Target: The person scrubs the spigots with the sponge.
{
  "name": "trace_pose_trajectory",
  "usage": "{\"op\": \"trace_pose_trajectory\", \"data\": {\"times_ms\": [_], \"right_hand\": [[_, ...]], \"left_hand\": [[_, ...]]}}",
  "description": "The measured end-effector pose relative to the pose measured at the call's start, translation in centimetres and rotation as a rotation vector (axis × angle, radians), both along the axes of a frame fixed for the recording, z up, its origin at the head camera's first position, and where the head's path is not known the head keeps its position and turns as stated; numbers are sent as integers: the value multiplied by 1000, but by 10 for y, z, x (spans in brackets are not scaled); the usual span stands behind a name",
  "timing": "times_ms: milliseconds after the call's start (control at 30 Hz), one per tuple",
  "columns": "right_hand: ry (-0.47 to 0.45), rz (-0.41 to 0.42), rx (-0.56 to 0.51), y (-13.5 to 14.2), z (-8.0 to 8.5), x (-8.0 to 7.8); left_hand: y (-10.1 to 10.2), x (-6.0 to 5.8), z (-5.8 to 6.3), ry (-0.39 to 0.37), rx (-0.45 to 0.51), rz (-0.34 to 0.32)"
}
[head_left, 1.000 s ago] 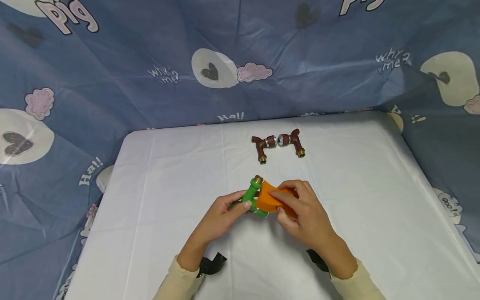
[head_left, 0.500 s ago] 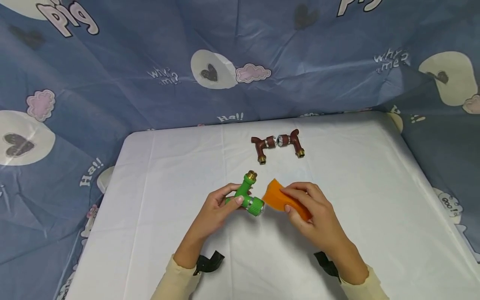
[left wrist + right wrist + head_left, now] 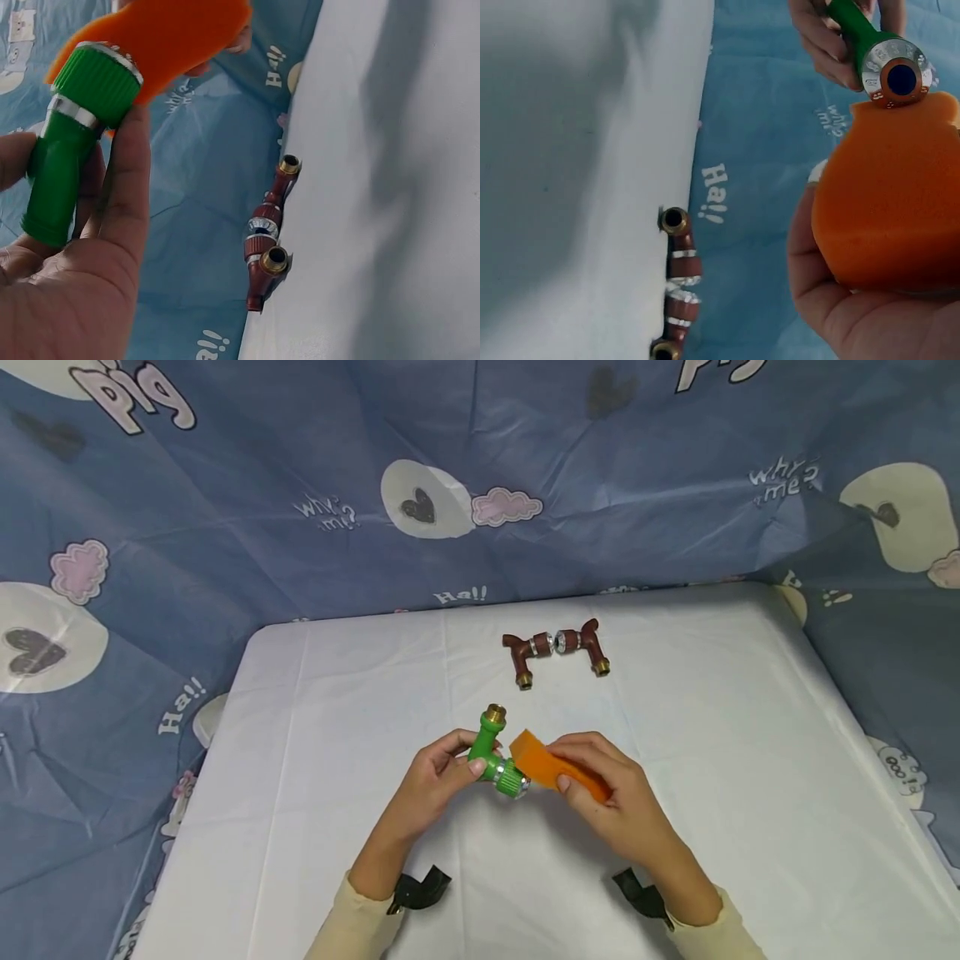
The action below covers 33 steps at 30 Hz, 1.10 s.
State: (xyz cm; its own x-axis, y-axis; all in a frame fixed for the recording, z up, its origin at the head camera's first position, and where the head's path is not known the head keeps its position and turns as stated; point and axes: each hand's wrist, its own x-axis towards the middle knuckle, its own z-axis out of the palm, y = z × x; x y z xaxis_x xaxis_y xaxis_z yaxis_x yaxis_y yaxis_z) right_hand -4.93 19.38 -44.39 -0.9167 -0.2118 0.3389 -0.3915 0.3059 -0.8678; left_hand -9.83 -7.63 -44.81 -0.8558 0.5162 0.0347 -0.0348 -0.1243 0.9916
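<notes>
My left hand [image 3: 429, 787] holds a green tap [image 3: 486, 745] by its body, thumb on top. The tap's brass threaded end points up and away, and its ribbed green collar with a silver ring faces right. Between the thumb and fingers of my right hand [image 3: 626, 802] is an orange sponge [image 3: 558, 768]. Its near end overlaps the ribbed collar in the head view. In the right wrist view the sponge [image 3: 892, 195] lies right at the tap's silver ring [image 3: 900, 75], which has a dark round opening.
Two brown taps [image 3: 519, 652] [image 3: 592, 647] with brass ends lie on the white-covered table [image 3: 360, 693] beyond the hands, their silver-ringed ends facing each other. A blue printed cloth [image 3: 300, 552] hangs behind the table.
The sponge covered the tap's collar, came away to the right, and is now back against it. The tap has shifted slightly left, its brass end turning more upright.
</notes>
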Motion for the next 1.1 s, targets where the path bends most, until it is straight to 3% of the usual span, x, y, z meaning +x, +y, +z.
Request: {"op": "trace_pose_trajectory", "data": {"times_ms": [167, 300, 533, 767, 867, 967, 1100], "right_hand": [[-91, 21, -27, 3, -4, -2], [-254, 67, -45, 5, -7, -1], [-407, 127, -85, 10, -7, -2], [-351, 138, -120, 13, -4, 1], [-335, 136, -158, 11, -2, 4], [-328, 149, -189, 7, 1, 7], [-245, 179, -186, 1, 8, 10]], "left_hand": [[0, 0, 1, -3, 48, -26], [-1, 0, 2, 34, 54, -26], [-1, -2, 2, 150, -29, -6], [-1, -4, -2, 279, -150, 91], [0, -5, -1, 302, -156, 136], [1, -5, -2, 271, -105, 165], [2, -5, -3, 171, -40, 180]]}}
